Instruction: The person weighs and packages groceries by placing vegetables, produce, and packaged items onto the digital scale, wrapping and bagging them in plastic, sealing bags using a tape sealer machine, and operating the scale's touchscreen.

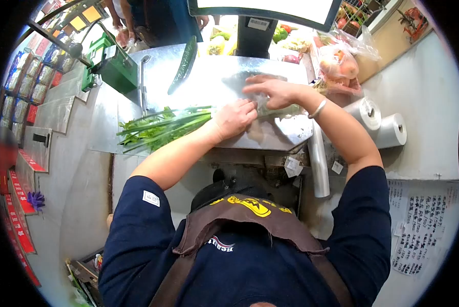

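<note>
- Left hand [234, 118] is curled at the plastic; I cannot tell what it grips.
- Right hand [274, 93] has spread fingers over clear plastic [283, 111].
- Green stalks [175, 123] lie at left on the counter [160, 77].
- Step seems plastic handling; next move calls for steady fingers.

Leafy stalks [160, 127]: bright green. Cucumber [184, 65]: dark green. Countertop [158, 69]: silver-grey. Boxy device [119, 70]: green. Apron [203, 221]: brown, yellow print [255, 205]. Shirt [362, 220]: navy, white sleeve label [151, 198]. Bangle [318, 109]: silvery to my eye. Rolls [361, 114]: whitish. Tuft [35, 199]: purple. Wall sheet [418, 225]: white, black handwriting.
</note>
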A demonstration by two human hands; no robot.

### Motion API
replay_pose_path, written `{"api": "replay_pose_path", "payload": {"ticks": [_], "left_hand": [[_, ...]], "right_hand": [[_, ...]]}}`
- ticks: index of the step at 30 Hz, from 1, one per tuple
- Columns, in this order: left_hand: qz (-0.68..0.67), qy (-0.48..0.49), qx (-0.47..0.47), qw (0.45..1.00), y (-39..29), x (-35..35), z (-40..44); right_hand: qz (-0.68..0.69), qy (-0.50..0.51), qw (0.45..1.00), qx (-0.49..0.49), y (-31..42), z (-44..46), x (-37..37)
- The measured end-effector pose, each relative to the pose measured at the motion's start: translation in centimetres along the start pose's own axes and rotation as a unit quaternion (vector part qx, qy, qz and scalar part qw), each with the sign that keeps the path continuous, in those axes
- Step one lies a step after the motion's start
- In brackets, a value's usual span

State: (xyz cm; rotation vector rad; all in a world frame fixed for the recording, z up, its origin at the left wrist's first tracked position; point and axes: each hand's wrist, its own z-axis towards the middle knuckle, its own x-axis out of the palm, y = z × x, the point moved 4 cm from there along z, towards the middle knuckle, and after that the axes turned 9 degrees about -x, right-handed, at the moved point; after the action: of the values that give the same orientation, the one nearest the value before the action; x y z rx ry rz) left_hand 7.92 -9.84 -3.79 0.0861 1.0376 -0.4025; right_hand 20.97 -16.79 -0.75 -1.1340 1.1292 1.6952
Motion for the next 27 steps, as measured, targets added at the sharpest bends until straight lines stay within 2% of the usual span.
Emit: {"api": "replay_pose_path", "payload": {"ticks": [1,3,4,5,7,10,11,12,14,15,16,18,19,21,23,27], "left_hand": [[0.000,0.004,-0.009,1.000,0.3,0.0,-0.2],[-0.013,0.018,-0.021,1.000,0.7,0.6,-0.5],[-0.016,-0.029,-0.016,0.999,0.9,0.6,-0.4],[-0.019,-0.076,-0.014,0.997,1.1,0.4,-0.4],[0.006,-0.003,-0.031,1.000,0.5,-0.5,-0.3],[0.083,-0.001,-0.045,0.996,-1.4,-1.3,-1.2],[0.111,-0.008,-0.042,0.993,-1.5,-1.0,-1.9],[0.142,-0.016,-0.040,0.989,-1.4,-0.8,-2.6],[0.167,0.025,-0.086,0.982,-1.4,0.3,-3.4],[0.181,0.044,-0.111,0.976,-1.5,0.6,-3.4],[0.243,0.059,-0.116,0.961,-2.1,-0.2,-3.0],[0.210,0.075,-0.178,0.958,-3.2,-0.4,-2.9],[0.190,0.082,-0.203,0.957,-3.5,-0.5,-2.9],[0.178,0.087,-0.231,0.952,-3.8,-0.4,-3.1],[0.164,0.082,-0.259,0.948,-4.1,-0.4,-3.3],[0.131,0.053,-0.294,0.945,-4.3,-0.1,-3.7]], "right_hand": [[0.020,0.020,1.000,0.010,0.4,0.8,0.5],[0.131,0.126,0.974,0.136,0.0,0.5,0.9],[0.027,0.193,0.972,0.128,0.1,0.2,0.6],[-0.010,0.097,0.993,0.066,0.9,-0.8,0.0],[-0.107,0.043,0.993,0.004,2.3,-2.9,0.7],[-0.168,-0.088,0.981,-0.029,5.9,-5.3,0.7],[-0.168,-0.123,0.978,-0.007,7.5,-6.2,-0.2],[-0.176,-0.229,0.957,0.028,9.0,-7.5,-0.8],[-0.184,-0.367,0.891,0.193,11.2,-11.8,-0.9],[-0.202,-0.388,0.850,0.293,12.6,-13.7,-0.3],[-0.194,-0.388,0.829,0.354,13.1,-16.0,1.7],[-0.164,-0.324,0.803,0.473,13.8,-18.8,6.2],[-0.151,-0.318,0.789,0.504,13.9,-19.5,8.5],[-0.210,-0.328,0.770,0.505,13.6,-19.3,11.2],[-0.101,-0.373,0.750,0.536,12.3,-19.7,12.6],[-0.118,-0.309,0.792,0.513,12.1,-19.3,12.8]]}}
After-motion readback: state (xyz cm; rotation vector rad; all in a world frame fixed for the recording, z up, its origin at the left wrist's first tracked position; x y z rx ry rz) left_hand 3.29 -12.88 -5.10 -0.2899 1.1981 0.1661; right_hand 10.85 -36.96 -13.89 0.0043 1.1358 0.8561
